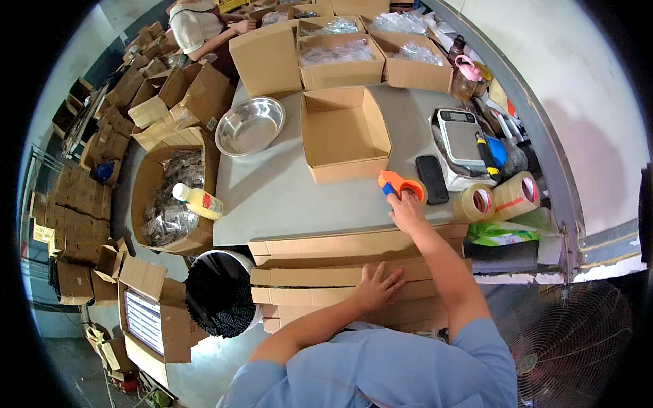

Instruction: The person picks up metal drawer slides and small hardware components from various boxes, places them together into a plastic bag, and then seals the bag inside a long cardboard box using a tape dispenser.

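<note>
My right hand (409, 212) is closed on an orange tape dispenser (390, 178) with a blue part, its fingers partly inside the ring. The dispenser rests on the grey table (272, 197), by the near right corner of an open, empty cardboard box (347, 129). Fingers spread, my left hand (378, 291) lies flat on a stack of folded cardboard boxes (306, 277) along the table's near edge. A black phone (432, 179) lies just right of the dispenser.
A steel bowl (250, 126) stands left of the box, with a yellow bottle (198, 200) nearer me. Clear tape rolls (474, 203) and a scale (460, 136) are at the right. Boxes of plastic bags (340, 61) line the back. Another person (197, 30) stands far left.
</note>
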Tool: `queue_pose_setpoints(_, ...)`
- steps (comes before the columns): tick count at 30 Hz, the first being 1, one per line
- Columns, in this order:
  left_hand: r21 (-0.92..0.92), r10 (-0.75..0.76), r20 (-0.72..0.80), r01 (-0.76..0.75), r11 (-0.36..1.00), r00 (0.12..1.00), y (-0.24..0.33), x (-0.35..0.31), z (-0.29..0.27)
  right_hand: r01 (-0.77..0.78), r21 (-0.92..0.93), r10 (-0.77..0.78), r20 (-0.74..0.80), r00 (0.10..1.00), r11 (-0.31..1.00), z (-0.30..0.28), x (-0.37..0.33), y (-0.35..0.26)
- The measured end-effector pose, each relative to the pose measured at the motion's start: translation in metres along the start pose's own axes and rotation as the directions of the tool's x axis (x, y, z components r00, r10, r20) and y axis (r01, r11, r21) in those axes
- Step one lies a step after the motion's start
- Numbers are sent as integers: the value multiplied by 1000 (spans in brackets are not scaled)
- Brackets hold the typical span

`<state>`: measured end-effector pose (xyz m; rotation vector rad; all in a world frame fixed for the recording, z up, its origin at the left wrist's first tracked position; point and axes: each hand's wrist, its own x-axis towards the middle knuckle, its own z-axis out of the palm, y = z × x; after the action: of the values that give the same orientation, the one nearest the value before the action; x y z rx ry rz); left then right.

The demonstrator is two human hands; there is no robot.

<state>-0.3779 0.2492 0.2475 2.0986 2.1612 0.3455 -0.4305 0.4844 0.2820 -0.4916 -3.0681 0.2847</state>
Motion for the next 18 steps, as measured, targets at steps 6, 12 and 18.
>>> queue_pose_setpoints(6,-54,18,57,-15,998,998,-1,3,0,-51,57,54,-50,997,997,-15,45,-8)
queue_pose_setpoints(12,-49,-7,-33,5,999,999,-3,1,8,-103,199,106,-8,994,975,-101,-6,-11)
queue_pose_setpoints(18,-3,2,-54,-2,1000,999,-2,0,16,-357,351,50,649,759,865,-103,-72,13)
